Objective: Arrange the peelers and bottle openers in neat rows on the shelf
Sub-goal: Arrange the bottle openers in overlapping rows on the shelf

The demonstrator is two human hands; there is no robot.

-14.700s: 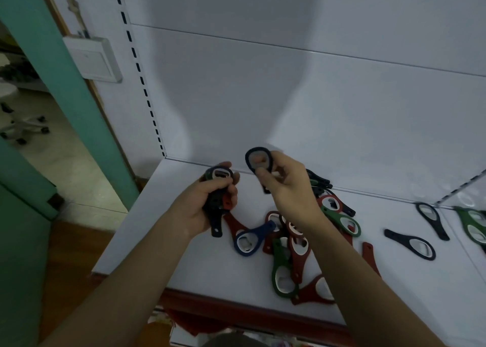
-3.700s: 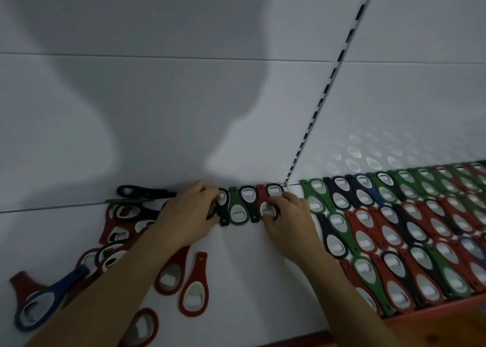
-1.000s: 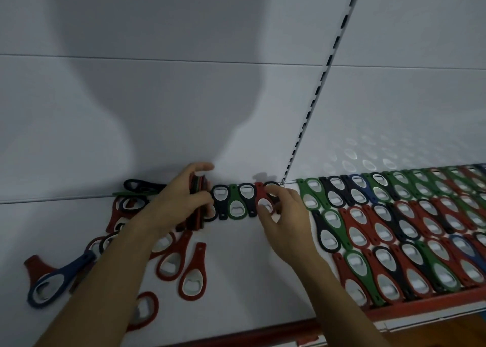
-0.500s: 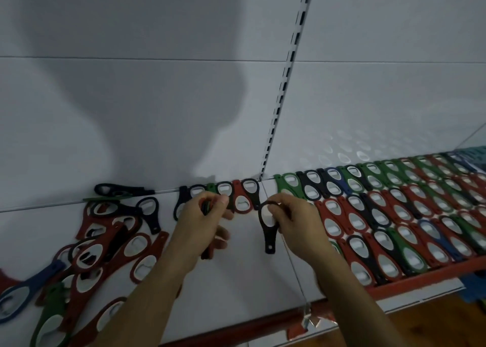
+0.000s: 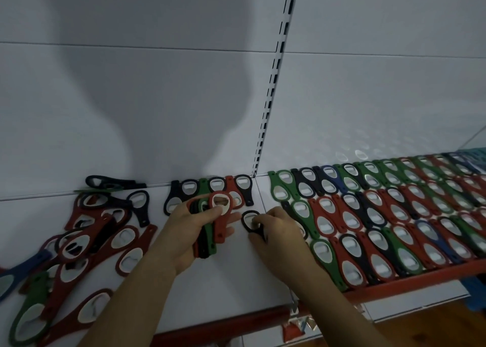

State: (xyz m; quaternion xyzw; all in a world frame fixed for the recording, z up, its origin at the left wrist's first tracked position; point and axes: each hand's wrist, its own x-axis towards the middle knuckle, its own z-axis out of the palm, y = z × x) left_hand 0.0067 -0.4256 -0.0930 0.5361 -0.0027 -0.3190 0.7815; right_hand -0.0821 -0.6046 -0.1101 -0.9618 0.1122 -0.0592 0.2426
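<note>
Our left hand (image 5: pixel 184 231) grips a stack of bottle openers (image 5: pixel 219 229); our right hand (image 5: pixel 278 233) pinches a black bottle opener (image 5: pixel 244 221) down by the shelf (image 5: pixel 223 281). Beyond, the right-hand rows (image 5: pixel 381 220) look finished; the short back row (image 5: pixel 210 187) and the loose heap (image 5: pixel 92 236) at left suggest about half remains.

Right hand (image 5: pixel 279 232) hides half the black opener (image 5: pixel 248 219).

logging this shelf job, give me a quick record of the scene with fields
left hand: grips a stack of openers, red one on top
right hand: pinches a black opener beside that stack
neat rows: fill the right section of the shelf
short row: along the back, behind the hands
loose pile: left side, unsorted
</note>
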